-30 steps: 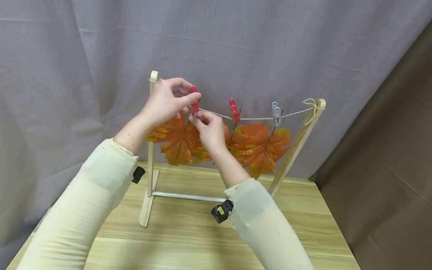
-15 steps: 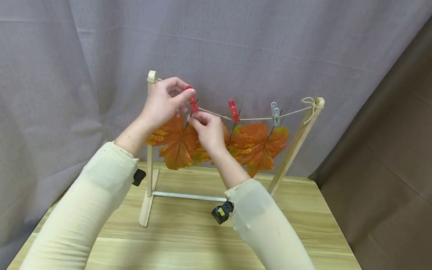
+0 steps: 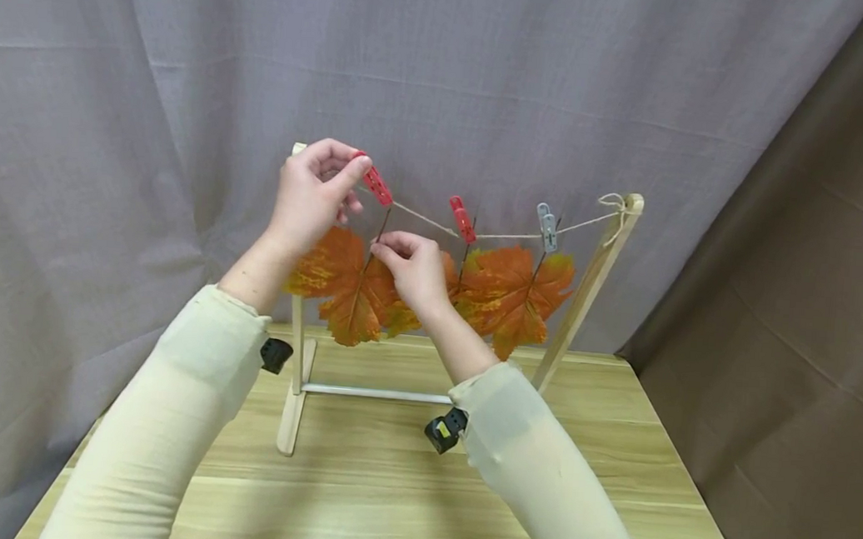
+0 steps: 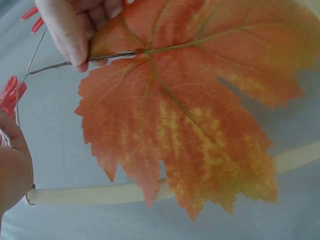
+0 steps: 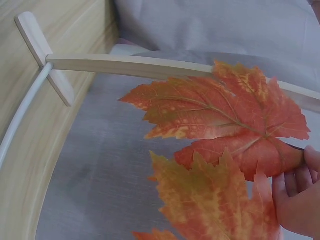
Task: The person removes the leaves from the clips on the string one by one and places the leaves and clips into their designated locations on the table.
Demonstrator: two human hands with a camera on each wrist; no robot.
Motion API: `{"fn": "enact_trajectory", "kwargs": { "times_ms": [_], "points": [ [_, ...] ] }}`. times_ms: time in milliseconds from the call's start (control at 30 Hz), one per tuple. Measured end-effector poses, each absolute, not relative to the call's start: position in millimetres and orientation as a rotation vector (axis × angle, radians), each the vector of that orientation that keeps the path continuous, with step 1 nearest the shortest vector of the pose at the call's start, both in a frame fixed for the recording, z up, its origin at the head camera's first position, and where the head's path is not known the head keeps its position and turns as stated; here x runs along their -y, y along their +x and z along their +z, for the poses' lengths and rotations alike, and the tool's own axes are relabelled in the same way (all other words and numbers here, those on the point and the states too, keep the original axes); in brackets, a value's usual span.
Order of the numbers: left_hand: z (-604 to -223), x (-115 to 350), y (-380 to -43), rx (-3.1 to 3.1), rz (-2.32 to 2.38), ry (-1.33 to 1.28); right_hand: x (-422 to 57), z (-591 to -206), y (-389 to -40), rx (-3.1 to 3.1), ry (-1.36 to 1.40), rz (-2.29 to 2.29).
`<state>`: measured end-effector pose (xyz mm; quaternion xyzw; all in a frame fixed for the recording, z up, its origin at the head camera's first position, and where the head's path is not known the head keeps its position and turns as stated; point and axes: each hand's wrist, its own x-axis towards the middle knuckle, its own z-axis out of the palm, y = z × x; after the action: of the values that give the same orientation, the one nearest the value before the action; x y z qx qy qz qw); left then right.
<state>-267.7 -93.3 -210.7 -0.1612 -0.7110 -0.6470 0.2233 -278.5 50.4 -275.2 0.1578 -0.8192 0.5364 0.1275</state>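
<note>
My left hand pinches a red clothespin between thumb and fingers, its tip at the string. With thumb and fingertips, my right hand pinches the thin brown stem of an orange-yellow maple leaf. In the left wrist view, the stem's free end stands apart from the clothespin, close to the string. Another red clothespin and a grey clothespin sit on the string farther right, leaves hanging by their stems below them.
The string runs between two upright wooden posts, the left one partly behind my left hand. A white rod joins the stand's feet on the wood-grain table. Grey curtain hangs behind.
My left hand has moved up and left with the red clothespin, which tilts more. The leaf stem has come out of the clothespin, and my right hand has lowered slightly with the leaf.
</note>
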Motion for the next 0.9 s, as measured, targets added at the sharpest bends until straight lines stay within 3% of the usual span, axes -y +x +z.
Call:
{"fn": "enact_trajectory", "kwargs": {
  "times_ms": [333,900],
  "points": [
    [-211.5,98.2,-262.9,1.966,-1.760,-0.471,-49.6,-282.5,-277.8,2.397,0.482,1.551],
    [-255.4,125.5,-254.1,2.064,-1.783,-0.484,-52.3,-309.1,-263.7,2.429,0.564,1.634]
  ]
}}
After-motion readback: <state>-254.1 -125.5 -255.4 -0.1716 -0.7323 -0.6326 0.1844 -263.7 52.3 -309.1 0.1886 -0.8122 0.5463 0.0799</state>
